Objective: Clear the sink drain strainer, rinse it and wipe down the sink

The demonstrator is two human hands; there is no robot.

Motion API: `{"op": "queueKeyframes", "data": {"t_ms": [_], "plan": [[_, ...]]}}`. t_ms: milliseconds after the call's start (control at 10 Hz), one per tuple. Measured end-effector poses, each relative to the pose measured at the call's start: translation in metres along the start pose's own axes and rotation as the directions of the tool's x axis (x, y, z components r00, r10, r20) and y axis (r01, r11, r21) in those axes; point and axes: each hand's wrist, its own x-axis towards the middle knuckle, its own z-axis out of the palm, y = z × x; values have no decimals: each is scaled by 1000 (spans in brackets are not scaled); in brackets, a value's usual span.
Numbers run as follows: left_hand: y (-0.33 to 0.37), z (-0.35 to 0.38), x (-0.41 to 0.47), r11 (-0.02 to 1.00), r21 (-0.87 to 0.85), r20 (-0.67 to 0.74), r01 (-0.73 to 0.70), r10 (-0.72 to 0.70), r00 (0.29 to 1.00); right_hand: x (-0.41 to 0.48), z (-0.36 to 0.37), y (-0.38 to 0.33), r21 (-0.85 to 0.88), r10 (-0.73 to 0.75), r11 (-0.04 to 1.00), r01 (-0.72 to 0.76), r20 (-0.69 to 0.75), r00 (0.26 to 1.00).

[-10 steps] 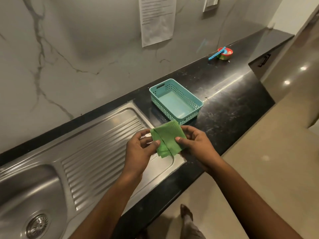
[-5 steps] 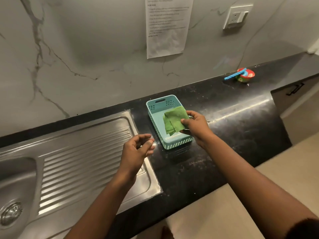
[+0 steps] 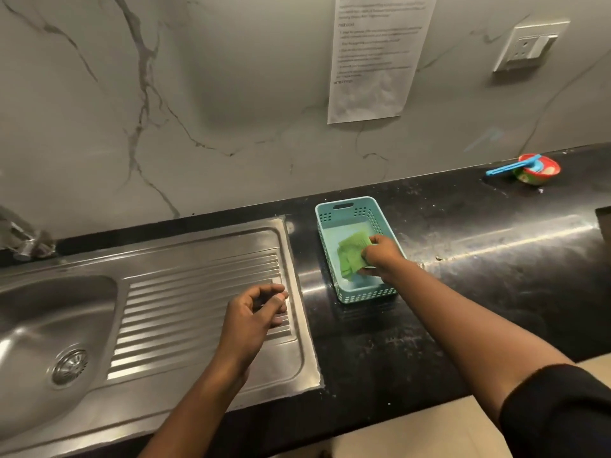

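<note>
While the right hand (image 3: 380,254) reaches down into the teal basket (image 3: 330,209) on the black counter (image 3: 496,259), its fingers are pinched on a folded green cloth (image 3: 352,256), which lies low inside the basket, on or just above its floor (whether it has been let go cannot be told from this angle). Left hand (image 3: 254,314): hovering above the ribbed drainboard (image 3: 185,312), fingers loosely curled toward the thumb, holding nothing.

Sink (image 3: 39,312): the steel basin sits at the left edge of the view, beside the drainboard. The drain strainer (image 3: 70,366) is seated in its hole at the basin floor; no scraps show on it, though it is small in the frame and fine debris could not be ruled out. No water is running, and only part of the tap (image 3: 20,236) shows at the far left.

Stage, as judged from the layout: the cloth being stowed in the basket, the strainer back in place and the basin looking bare together suggest that clearing, rinsing and wiping are already done and this is the putting-away. What appears to remain is only to release the cloth and draw the hand out. A small red bowl (image 3: 539,170) with a blue utensil stands well apart at the far right, and a printed sheet (image 3: 373,57) hangs on the marble wall.
</note>
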Motion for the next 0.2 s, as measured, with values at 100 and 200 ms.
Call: {"op": "queueKeyframes", "data": {"t_ms": [100,200], "plan": [[-5,-5,-2,1000,3,-12,14,-14,1000,6,-2,5,-281,-65,959,45,-61,996],[-5,-8,-3,1000,-3,-27,22,-22,999,-2,-3,-3,-512,-172,851,116,-64,983]]}}
